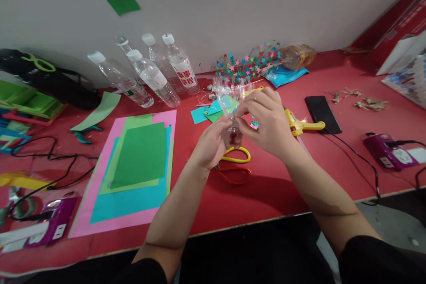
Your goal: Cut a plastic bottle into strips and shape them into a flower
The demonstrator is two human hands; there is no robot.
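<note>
Both my hands meet above the middle of the red table (273,186). My left hand (213,142) pinches the lower end of a small clear plastic piece (228,104), which looks like a cut bottle part. My right hand (266,120) closes its fingers on the same piece from the right and above. Green and blue paper scraps (208,113) show behind it. Under my hands lie scissors with yellow and red handles (236,166).
Several water bottles (149,77) stand at the back. Stacked coloured paper sheets (136,168) lie left. A yellow glue gun (301,124), a black phone (322,113), purple power strips (392,153) and cables, and a star-covered bottle (253,64) surround the hands.
</note>
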